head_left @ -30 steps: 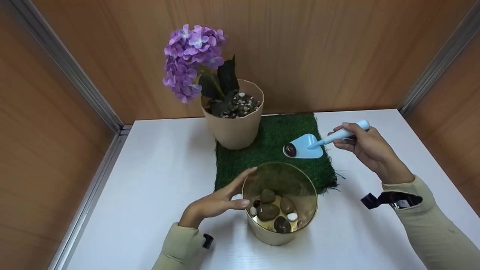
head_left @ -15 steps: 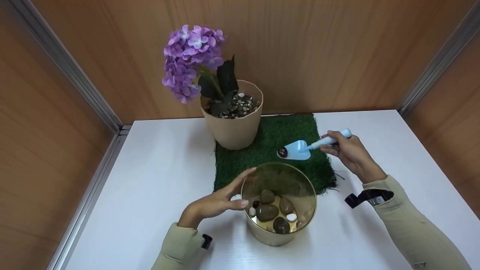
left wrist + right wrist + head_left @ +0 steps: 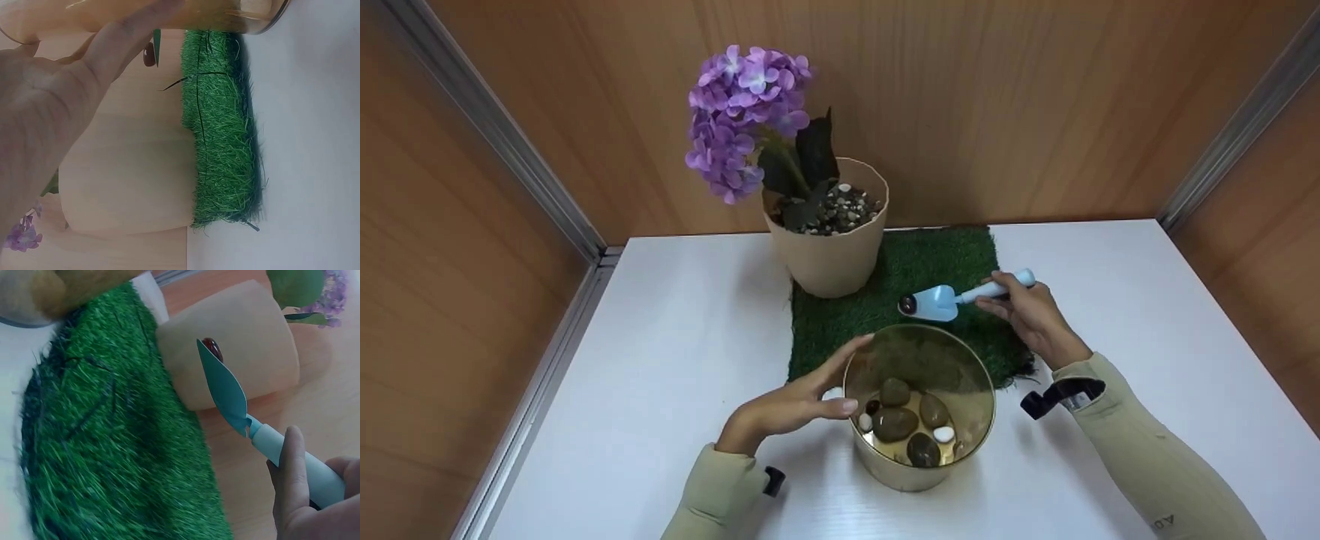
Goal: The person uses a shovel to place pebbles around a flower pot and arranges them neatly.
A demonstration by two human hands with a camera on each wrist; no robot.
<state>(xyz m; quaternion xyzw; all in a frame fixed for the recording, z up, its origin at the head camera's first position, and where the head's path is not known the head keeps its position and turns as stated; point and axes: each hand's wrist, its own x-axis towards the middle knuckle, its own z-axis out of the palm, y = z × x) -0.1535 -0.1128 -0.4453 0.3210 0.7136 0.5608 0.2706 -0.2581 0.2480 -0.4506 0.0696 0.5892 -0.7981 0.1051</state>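
My right hand [image 3: 1039, 319] grips the pale handle of a small light-blue trowel [image 3: 937, 303] above the grass mat. A shiny dark red-brown stone [image 3: 908, 304] lies at the tip of the blade; the right wrist view shows the stone [image 3: 212, 349] on the blade's upper face. With fingers and thumb spread fairly straight, my left hand [image 3: 795, 405] rests against the left side of an amber-tinted glass bowl [image 3: 877, 469]. Inside it lie several brown stones [image 3: 895, 424] and a few small white ones [image 3: 943, 434].
Behind, a beige pot [image 3: 829, 262] with gravel and a purple flower [image 3: 746, 112] stands on the green artificial-grass mat [image 3: 832, 334]. The white table [image 3: 682, 322] is enclosed by wood-grain panels [image 3: 997, 112] with metal edge strips.
My right hand has moved left and slightly nearer with the trowel, bringing the stone above the bowl's far rim. The left hand and the bowl stay in place.
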